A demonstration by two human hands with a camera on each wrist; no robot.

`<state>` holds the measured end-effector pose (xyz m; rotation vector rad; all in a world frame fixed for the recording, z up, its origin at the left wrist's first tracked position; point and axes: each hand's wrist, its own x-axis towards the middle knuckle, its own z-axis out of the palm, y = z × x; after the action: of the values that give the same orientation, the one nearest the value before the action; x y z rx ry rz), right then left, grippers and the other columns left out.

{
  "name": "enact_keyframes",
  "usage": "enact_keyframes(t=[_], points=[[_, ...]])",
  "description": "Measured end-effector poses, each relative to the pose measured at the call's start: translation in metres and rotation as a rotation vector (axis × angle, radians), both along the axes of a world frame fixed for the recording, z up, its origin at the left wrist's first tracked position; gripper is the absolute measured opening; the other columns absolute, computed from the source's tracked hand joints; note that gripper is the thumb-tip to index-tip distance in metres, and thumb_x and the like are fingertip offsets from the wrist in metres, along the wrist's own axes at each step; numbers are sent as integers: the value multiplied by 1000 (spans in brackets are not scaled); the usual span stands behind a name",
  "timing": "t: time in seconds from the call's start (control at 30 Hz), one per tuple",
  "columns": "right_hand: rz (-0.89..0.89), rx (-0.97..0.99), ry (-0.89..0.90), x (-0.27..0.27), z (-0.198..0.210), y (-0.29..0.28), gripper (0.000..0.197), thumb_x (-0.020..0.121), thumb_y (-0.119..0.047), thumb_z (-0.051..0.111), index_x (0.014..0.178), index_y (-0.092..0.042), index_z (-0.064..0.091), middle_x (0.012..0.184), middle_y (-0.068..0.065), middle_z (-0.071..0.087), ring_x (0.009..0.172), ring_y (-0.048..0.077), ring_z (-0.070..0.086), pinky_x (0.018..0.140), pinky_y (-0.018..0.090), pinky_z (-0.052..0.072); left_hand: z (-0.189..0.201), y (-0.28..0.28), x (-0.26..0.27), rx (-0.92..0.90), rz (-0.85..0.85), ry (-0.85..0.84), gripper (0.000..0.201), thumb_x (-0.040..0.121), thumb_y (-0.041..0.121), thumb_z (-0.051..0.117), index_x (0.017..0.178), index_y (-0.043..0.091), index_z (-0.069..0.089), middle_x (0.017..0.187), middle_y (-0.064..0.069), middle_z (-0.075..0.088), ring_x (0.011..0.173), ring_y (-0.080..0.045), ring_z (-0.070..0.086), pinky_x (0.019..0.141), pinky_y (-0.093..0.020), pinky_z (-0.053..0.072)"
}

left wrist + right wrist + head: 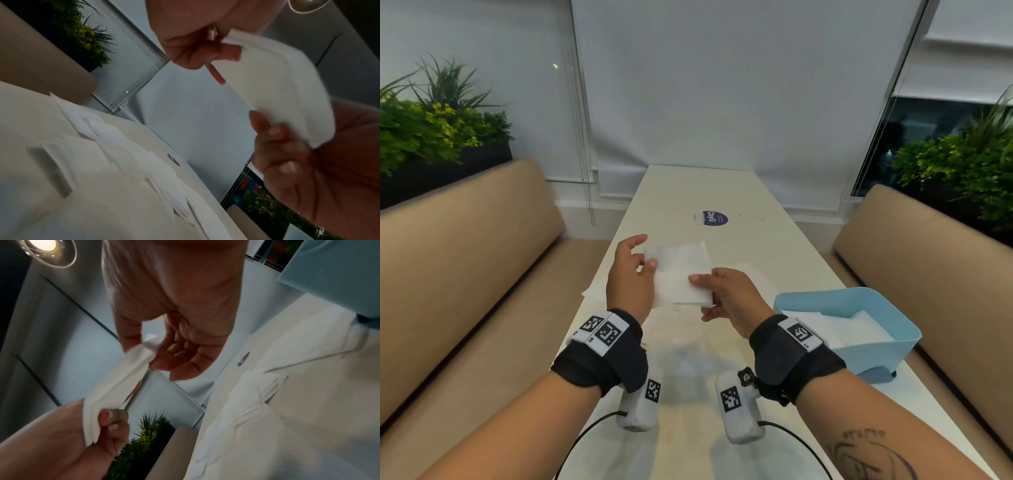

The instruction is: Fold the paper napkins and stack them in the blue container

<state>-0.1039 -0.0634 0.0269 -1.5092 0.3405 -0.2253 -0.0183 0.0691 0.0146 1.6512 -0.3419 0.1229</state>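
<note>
A folded white napkin [681, 274] hangs in the air above the table, held between both hands. My left hand [644, 259] pinches its far left corner with thumb and fingers, seen close in the left wrist view [224, 63]. My right hand [703, 294] pinches the near right corner, thumb on top, fingers underneath [148, 352]. The napkin [277, 89] looks several layers thick at its edge [115, 386]. The blue container [859, 301] stands at the table's right edge, to the right of my right wrist, with folded napkins [849, 329] lying inside it.
Loose unfolded napkins [597, 289] lie spread on the long white table [722, 192] under and beside my hands, also right of them [753, 272]. A round purple sticker [714, 218] sits further back. Tan benches [465, 257] flank the table; planters stand behind them.
</note>
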Motion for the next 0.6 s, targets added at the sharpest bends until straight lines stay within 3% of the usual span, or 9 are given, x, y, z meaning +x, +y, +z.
enact_keyframes(t=[0.07, 0.13, 0.23, 0.37, 0.5, 0.6], points=[[-31, 0, 12, -1, -5, -3, 23, 85, -12, 67, 69, -5, 52, 53, 5, 49, 41, 16, 47, 47, 28, 51, 1, 2, 1, -4, 24, -12, 33, 93, 7, 51, 117, 29, 48, 87, 7, 60, 89, -21, 57, 82, -33, 45], [-46, 9, 14, -4, -9, -6, 22, 90, -12, 62, 70, -4, 55, 55, 6, 51, 40, 14, 46, 47, 27, 51, 0, 4, 4, -15, 56, -1, 33, 93, 7, 51, 118, 27, 47, 91, 5, 62, 89, -21, 57, 82, -34, 45], [-72, 14, 26, -7, -12, -10, 23, 94, -20, 56, 80, -3, 62, 64, 8, 55, 47, 14, 49, 49, 27, 51, -2, 8, 9, -26, 78, 6, 36, 92, 7, 51, 119, 30, 46, 97, -6, 62, 92, -23, 59, 85, -36, 45], [-88, -4, 18, -3, -4, -11, 30, 89, -39, 60, 86, -9, 64, 75, 4, 60, 63, 17, 55, 57, 31, 51, -2, 5, 3, 8, 10, -16, 35, 93, 7, 51, 118, 30, 46, 86, 0, 60, 88, -18, 54, 80, -29, 42], [-114, -125, -38, 5, 7, -5, 26, 90, -26, 61, 74, -7, 54, 77, 8, 58, 65, 19, 56, 53, 27, 50, -4, -2, -6, 45, -86, 11, 39, 93, 8, 51, 103, 45, 46, 85, 3, 62, 92, -22, 59, 84, -42, 48], [-193, -133, -30, 7, 11, -3, 32, 97, -29, 50, 72, -9, 51, 77, 9, 54, 66, 20, 52, 53, 27, 48, -3, -3, -8, 50, -90, 3, 41, 93, 9, 51, 100, 49, 45, 86, 3, 63, 94, -23, 59, 86, -44, 48]])
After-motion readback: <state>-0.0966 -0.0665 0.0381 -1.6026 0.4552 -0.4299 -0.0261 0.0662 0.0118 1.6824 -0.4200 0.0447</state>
